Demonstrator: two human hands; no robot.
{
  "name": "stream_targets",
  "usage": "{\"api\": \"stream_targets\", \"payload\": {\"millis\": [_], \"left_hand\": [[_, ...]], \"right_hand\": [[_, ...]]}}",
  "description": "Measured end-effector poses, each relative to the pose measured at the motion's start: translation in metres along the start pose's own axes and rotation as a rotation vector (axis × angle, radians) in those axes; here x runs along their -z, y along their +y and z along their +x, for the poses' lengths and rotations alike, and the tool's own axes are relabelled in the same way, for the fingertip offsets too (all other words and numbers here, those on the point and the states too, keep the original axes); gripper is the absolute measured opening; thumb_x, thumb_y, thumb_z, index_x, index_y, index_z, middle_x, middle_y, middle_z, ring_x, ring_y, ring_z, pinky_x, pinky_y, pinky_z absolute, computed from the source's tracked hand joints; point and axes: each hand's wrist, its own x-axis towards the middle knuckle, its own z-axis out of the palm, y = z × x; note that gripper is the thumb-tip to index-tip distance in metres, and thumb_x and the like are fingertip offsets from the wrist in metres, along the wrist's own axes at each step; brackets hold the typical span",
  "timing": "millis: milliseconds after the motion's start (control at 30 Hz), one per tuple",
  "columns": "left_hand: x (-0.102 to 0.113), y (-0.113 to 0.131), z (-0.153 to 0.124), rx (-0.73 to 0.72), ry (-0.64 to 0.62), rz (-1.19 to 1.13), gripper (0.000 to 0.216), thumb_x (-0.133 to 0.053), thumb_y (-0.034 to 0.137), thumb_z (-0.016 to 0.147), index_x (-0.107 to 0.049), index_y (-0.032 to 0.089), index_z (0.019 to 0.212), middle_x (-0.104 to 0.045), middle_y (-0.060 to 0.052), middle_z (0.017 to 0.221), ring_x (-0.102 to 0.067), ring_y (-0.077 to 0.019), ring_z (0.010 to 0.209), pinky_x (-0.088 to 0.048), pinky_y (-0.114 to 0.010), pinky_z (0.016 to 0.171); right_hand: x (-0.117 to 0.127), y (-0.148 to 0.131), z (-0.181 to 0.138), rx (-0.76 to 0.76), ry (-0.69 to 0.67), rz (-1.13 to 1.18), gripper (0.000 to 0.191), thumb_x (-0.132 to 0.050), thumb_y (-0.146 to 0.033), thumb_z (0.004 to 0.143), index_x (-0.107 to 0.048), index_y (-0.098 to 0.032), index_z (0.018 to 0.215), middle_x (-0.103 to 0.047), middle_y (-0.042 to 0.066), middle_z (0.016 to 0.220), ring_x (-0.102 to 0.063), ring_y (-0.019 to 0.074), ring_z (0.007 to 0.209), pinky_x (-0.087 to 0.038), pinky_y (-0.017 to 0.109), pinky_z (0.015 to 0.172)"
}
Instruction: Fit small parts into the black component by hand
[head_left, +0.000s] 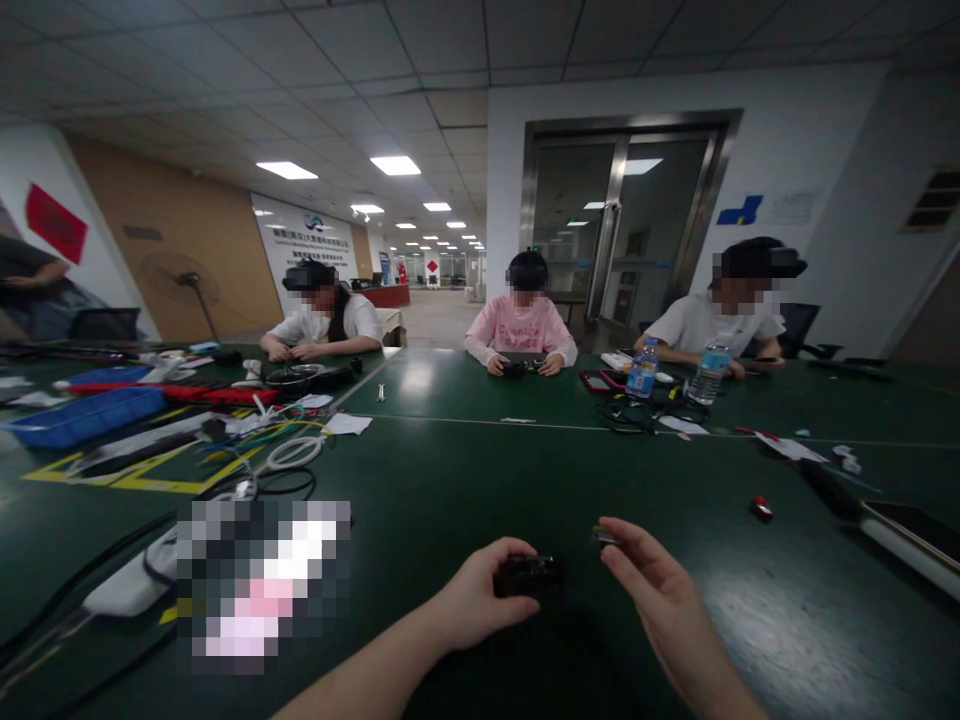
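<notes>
Low over the near part of the green table, my left hand (487, 597) grips a small black device (534, 574) between thumb and fingers. The device has a dark, hollow-looking top; its exact kind is too dark to make out. To the right of it, apart from it, my right hand (654, 585) pinches a small metallic piece (602, 536) that looks like a battery. Its far end points towards the device. A small red and black object (761, 508) lies on the table farther to the right.
A white power strip (131, 580), cables and a blurred-out patch lie on the left, near a blue tray (90, 415). Two bottles (709, 374) stand beyond on the right. A phone-like slab (911, 540) lies at the right edge. Several people sit across the table (450, 480).
</notes>
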Motion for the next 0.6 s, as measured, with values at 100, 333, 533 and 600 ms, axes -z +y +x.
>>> {"api": "stream_targets", "payload": {"millis": [100,333,533,600], "left_hand": [[-0.001,-0.002,0.001,-0.017,0.003,-0.014,0.044,-0.069,0.017,0.072,-0.053,0.021,0.113,-0.059,-0.004,0.103,-0.058,-0.0192,0.086,-0.047,-0.033,0.077],[-0.001,-0.002,0.001,-0.031,-0.002,-0.026,0.043,-0.069,0.017,0.073,-0.053,0.020,0.113,-0.059,-0.003,0.101,-0.058,-0.0190,0.085,-0.048,-0.032,0.075],[-0.002,-0.004,0.003,-0.067,0.027,0.016,0.045,-0.070,0.014,0.070,-0.054,0.018,0.112,-0.060,-0.003,0.099,-0.057,-0.0179,0.086,-0.047,-0.029,0.075],[-0.002,-0.006,0.004,-0.083,0.030,-0.003,0.045,-0.070,0.013,0.069,-0.054,0.018,0.112,-0.060,-0.003,0.099,-0.057,-0.0175,0.085,-0.047,-0.029,0.075]], "right_hand": [[-0.003,0.002,-0.002,0.006,-0.069,-0.048,0.041,-0.072,-0.045,0.067,-0.067,-0.024,0.102,-0.070,0.007,0.099,-0.063,0.0265,0.095,-0.054,0.037,0.082],[-0.012,0.006,-0.005,0.040,-0.196,-0.188,0.031,-0.069,-0.040,0.071,-0.069,-0.023,0.097,-0.071,0.007,0.097,-0.064,0.0251,0.087,-0.051,0.039,0.081],[-0.019,0.008,-0.007,0.129,-0.274,-0.303,0.022,-0.066,-0.034,0.073,-0.070,-0.024,0.092,-0.064,0.008,0.111,-0.057,0.0286,0.107,-0.046,0.040,0.089],[-0.020,0.008,-0.008,0.132,-0.299,-0.319,0.021,-0.065,-0.033,0.074,-0.070,-0.024,0.092,-0.063,0.008,0.113,-0.056,0.0288,0.109,-0.044,0.042,0.092]]}}
